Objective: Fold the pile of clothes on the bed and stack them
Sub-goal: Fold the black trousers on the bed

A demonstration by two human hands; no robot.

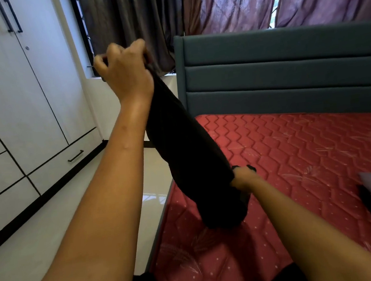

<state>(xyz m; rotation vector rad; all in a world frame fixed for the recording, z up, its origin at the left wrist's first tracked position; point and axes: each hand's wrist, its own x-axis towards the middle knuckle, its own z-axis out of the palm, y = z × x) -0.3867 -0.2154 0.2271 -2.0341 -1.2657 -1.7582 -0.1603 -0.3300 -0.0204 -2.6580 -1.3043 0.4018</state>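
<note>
1. Left hand [123, 72]: raised, fingers clenched on top end of black garment [190, 153].
2. Right hand [244, 179]: lower, gripping the same garment.
3. Position of black garment: slanted above red mattress [303, 153], left side.

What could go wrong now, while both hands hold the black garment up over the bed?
The black garment hangs bunched between the left hand and the right hand, so creases may get folded in. It hangs near the mattress edge; if a grip slips, part might drop to the floor.
</note>
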